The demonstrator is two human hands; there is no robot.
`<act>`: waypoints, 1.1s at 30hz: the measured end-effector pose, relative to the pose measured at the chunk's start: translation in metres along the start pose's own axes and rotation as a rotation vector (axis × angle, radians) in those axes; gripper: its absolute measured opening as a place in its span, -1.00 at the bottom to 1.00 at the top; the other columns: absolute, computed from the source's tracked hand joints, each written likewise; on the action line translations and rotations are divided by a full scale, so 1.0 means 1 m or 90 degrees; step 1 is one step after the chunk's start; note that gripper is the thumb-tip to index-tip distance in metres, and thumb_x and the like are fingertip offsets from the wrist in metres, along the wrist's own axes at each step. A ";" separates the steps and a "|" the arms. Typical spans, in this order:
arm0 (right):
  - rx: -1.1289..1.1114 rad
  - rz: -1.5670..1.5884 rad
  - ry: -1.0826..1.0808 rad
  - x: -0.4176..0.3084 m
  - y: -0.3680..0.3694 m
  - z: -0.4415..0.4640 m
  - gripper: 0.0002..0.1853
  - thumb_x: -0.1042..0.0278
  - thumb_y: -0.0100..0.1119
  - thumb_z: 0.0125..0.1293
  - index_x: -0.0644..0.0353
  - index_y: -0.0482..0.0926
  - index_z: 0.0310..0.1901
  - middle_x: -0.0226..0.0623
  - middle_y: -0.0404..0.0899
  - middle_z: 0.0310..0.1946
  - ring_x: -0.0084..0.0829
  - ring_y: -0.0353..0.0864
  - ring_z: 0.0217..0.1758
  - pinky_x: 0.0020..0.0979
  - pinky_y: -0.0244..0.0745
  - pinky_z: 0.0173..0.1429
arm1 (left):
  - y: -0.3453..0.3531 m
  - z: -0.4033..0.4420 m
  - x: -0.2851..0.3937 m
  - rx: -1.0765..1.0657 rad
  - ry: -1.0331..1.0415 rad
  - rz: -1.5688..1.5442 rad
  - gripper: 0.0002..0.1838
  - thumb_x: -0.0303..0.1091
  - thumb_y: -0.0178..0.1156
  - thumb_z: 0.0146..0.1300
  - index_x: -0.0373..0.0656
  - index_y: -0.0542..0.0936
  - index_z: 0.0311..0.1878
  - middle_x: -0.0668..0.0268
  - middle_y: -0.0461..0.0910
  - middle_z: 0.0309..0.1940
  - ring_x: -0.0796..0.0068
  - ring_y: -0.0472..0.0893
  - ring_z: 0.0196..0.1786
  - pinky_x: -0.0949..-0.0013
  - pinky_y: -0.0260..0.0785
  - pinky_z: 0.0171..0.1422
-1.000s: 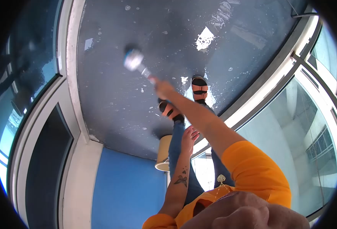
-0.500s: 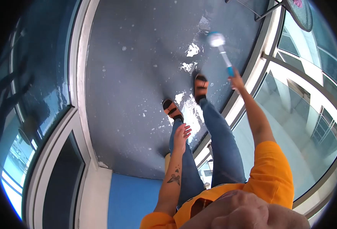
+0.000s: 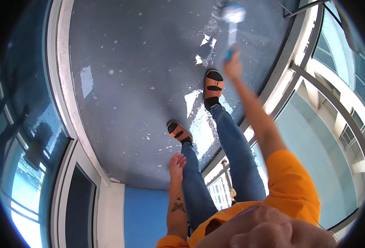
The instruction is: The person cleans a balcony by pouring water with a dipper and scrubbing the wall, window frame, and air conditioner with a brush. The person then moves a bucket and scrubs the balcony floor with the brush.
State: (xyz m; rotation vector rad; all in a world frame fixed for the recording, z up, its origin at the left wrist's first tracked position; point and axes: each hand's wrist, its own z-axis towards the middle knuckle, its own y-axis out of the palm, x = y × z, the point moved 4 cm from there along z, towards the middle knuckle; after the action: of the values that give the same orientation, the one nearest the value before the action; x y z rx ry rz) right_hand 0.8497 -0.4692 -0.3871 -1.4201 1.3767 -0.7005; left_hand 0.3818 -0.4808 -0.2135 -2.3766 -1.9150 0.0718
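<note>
My right hand (image 3: 233, 66) is wrapped round the blue grip of a long-handled brush (image 3: 233, 15), smeared by motion. Its round white and blue head points away from me over the wet grey floor (image 3: 128, 103). Whether the head touches the floor I cannot tell. Beside my left thigh hangs my left hand (image 3: 177, 163), fingers loosely apart and holding nothing. Two sandalled feet (image 3: 213, 87) stand on the floor, with bright wet patches (image 3: 203, 132) between and around them.
A glass door (image 3: 81, 202) and its light frame run along the left. Glass panels and a railing (image 3: 335, 93) line the right side. Part of a metal-legged piece of furniture (image 3: 304, 9) shows at the upper right. Blue wall (image 3: 145, 215) stands at the lower left.
The brush has swept from the left across to the right, then farther away from me and slightly left. My left hand has moved lower and to the left.
</note>
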 end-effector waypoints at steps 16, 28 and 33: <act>-0.103 0.176 -0.267 -0.072 -0.068 0.069 -0.29 0.18 0.18 0.11 -0.25 0.10 0.30 -0.07 0.54 -0.30 -0.13 0.58 -0.37 -0.20 0.44 -0.31 | 0.066 -0.015 0.067 -0.026 0.041 -0.112 -0.65 -0.23 -0.08 0.33 -0.16 0.36 0.11 0.23 0.48 -0.07 0.40 0.49 -0.06 0.34 0.34 0.01; -0.247 0.118 -0.230 -0.117 0.021 -0.040 -0.15 0.34 0.13 0.06 0.06 -0.14 0.35 0.03 0.32 0.12 0.07 0.53 -0.17 -0.04 0.45 -0.17 | 0.107 -0.008 0.031 -0.099 0.011 -0.154 -0.61 -0.16 -0.03 0.30 -0.13 0.35 0.13 0.23 0.45 -0.02 0.35 0.46 0.01 0.28 0.30 0.10; -0.854 0.119 -0.208 -0.202 0.069 -0.232 -0.24 0.38 0.03 0.10 -0.30 -0.05 0.33 0.02 0.55 -0.32 0.02 0.56 -0.25 -0.09 0.44 -0.15 | 0.083 -0.011 0.029 -0.052 0.016 -0.167 -0.61 -0.15 -0.04 0.30 -0.12 0.35 0.12 0.27 0.44 -0.03 0.39 0.44 0.00 0.28 0.28 0.09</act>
State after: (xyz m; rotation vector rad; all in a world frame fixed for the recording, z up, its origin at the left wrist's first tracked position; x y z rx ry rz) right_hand 0.5759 -0.3254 -0.3264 -2.1870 1.7161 0.7570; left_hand 0.4692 -0.4703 -0.2102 -2.1379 -2.2379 -0.0547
